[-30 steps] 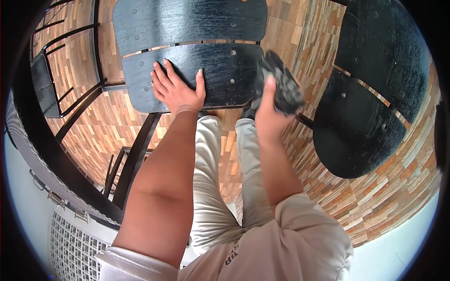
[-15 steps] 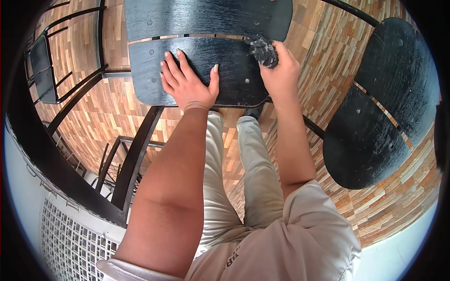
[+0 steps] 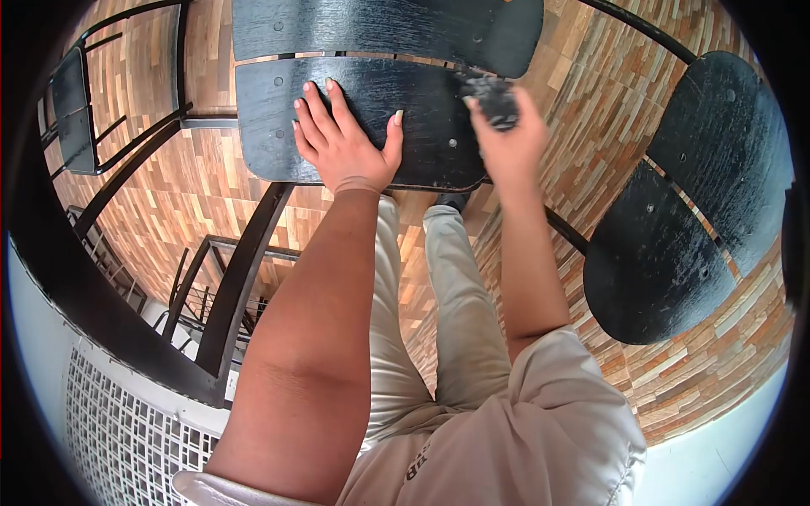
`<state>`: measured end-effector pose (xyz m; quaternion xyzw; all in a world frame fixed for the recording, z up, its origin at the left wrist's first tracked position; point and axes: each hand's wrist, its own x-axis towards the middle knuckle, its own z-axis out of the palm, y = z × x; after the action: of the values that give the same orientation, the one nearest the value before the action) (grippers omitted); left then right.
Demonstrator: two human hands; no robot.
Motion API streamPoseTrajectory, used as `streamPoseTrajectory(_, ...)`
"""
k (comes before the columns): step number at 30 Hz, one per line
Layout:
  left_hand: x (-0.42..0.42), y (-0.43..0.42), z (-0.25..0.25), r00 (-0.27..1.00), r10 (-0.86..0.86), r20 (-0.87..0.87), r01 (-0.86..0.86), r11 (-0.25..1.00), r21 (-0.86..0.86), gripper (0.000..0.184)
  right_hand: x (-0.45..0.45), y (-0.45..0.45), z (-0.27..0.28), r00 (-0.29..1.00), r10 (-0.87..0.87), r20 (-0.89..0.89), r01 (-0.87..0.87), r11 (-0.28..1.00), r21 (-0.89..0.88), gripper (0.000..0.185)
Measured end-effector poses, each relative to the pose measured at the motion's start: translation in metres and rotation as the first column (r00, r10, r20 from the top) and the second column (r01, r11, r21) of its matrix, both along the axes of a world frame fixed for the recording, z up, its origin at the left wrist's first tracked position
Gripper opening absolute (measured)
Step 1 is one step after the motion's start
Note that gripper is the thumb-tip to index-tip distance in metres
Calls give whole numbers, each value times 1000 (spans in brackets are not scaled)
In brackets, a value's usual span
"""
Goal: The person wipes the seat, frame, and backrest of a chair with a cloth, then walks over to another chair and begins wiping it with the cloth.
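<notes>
A black wooden seat (image 3: 430,93) made of two panels with a narrow gap between them lies in front of me. My left hand (image 3: 350,143) rests flat on the nearer panel, fingers spread and holding nothing. At that panel's right edge, my right hand (image 3: 516,139) is closed around a crumpled dark grey rag (image 3: 491,99) with pale flecks. Motion smears the rag and fingertips a little. Whether the rag touches the panel, I cannot tell.
Another black two-panel seat (image 3: 666,253), with worn pale patches, stands to the right. Black metal framework (image 3: 240,278) and a smaller black chair (image 3: 74,114) are at the left. The floor (image 3: 211,169) has a wood-strip pattern. A white perforated panel (image 3: 118,413) is at lower left.
My right hand and the rag have shifted slightly right and down, and the rag is more blurred. My left hand stays flat on the panel. The whole view has shifted a little.
</notes>
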<state>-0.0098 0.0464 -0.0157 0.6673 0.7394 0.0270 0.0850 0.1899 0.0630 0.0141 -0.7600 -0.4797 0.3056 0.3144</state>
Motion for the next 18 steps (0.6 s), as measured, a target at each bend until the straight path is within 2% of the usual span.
streamPoseTrajectory(1, 0, 0, 0, 1000, 2, 2, -2, 1000, 1, 99, -4, -2, -3, 988, 123, 92, -127, 992, 29, 34)
streamPoseTrajectory(2, 0, 0, -1, 1000, 3, 5, -3, 1000, 3, 99, -3, -6, -6, 988, 119, 94, -122, 992, 28, 34)
streamPoseTrajectory(5, -1, 0, -1, 1000, -7, 5, 7, 1000, 1, 99, 0, -18, -9, 959, 224, 176, -249, 959, 135, 35)
streamPoseTrajectory(6, -1, 0, -2, 1000, -6, 3, 6, 1000, 3, 100, 1, -15, -11, 958, 224, 177, -249, 960, 132, 35)
streamPoseTrajectory(9, -2, -2, -2, 1000, 0, -4, 0, 1000, 6, 100, 6, 6, -23, 981, 40, 188, -70, 985, 156, 34)
streamPoseTrajectory(10, -2, -2, -2, 1000, -4, -6, 4, 1000, 10, 100, 2, 2, -22, 981, 35, 190, -66, 986, 156, 34)
streamPoseTrajectory(13, 0, 0, -2, 1000, -25, -3, 25, 999, 21, 99, -18, -18, -14, 968, 203, 149, -225, 963, 151, 35)
streamPoseTrajectory(17, 3, 1, -1, 1000, -18, 0, 18, 999, 27, 96, 10, -12, -15, 977, 40, 211, -56, 996, 67, 36)
streamPoseTrajectory(18, 2, 0, -2, 1000, -15, 4, 15, 999, 29, 95, 5, -13, -18, 977, 47, 208, -62, 996, 63, 36)
